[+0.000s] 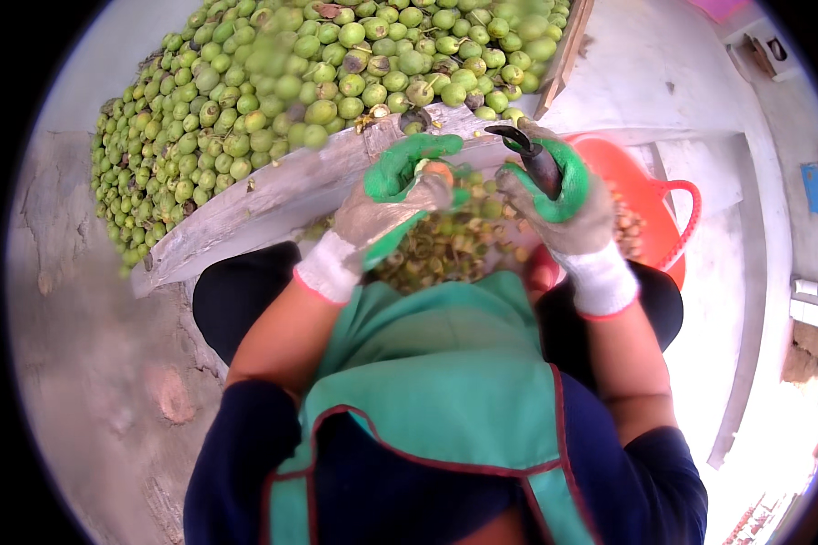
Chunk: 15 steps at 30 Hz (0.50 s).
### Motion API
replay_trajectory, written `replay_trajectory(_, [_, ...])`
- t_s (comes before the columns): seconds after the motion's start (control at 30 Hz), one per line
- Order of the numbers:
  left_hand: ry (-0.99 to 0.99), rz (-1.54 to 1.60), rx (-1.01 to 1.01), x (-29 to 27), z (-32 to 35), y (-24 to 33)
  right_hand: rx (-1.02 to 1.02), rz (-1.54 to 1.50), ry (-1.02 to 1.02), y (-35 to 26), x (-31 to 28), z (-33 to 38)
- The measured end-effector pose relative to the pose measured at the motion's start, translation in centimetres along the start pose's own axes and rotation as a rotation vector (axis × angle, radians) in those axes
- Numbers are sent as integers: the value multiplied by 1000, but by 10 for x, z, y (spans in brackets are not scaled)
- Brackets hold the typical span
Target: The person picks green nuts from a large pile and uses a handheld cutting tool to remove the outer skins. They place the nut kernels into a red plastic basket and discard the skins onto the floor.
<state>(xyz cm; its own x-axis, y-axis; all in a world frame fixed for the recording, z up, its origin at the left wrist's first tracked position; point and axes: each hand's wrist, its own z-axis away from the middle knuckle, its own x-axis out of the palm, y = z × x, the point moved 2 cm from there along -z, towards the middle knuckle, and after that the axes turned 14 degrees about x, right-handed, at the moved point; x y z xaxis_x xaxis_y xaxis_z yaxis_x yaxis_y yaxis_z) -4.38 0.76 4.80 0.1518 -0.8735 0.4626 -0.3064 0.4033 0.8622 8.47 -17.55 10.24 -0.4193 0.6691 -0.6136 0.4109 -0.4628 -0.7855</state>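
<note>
My left hand [400, 195], in a grey glove with green-coated fingers, pinches a small orange-brown nut [439, 170] between thumb and fingers. A matching glove covers my right hand [568, 195], which is wrapped round the black handle of a small knife [542, 169]. The knife's dark curved blade points up and to the left, apart from the nut. Below and between both hands lie cut husks and nut pieces [445, 245], partly hidden by the gloves. Some blur lies over the fingers.
A large heap of round green fruit [236, 118] lies behind a wooden board [273, 182] at the far left and middle. A red basket [684, 218] with a looped handle stands by my right hand, holding brown nuts [629, 227]. My green apron [436, 363] covers my lap.
</note>
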Motion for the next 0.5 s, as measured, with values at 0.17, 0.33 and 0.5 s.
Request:
replay_trajectory(0.17, [222, 72, -23, 17, 4, -1, -403, -66, -49, -6, 28, 12])
replay_trajectory(0.33, [205, -465, -255, 17, 0, -3, -39, -172, -226, 10, 41, 4])
replay_trajectory(0.5, [214, -119, -295, 3, 3, -28, 129, -368, -272, 27, 43, -5])
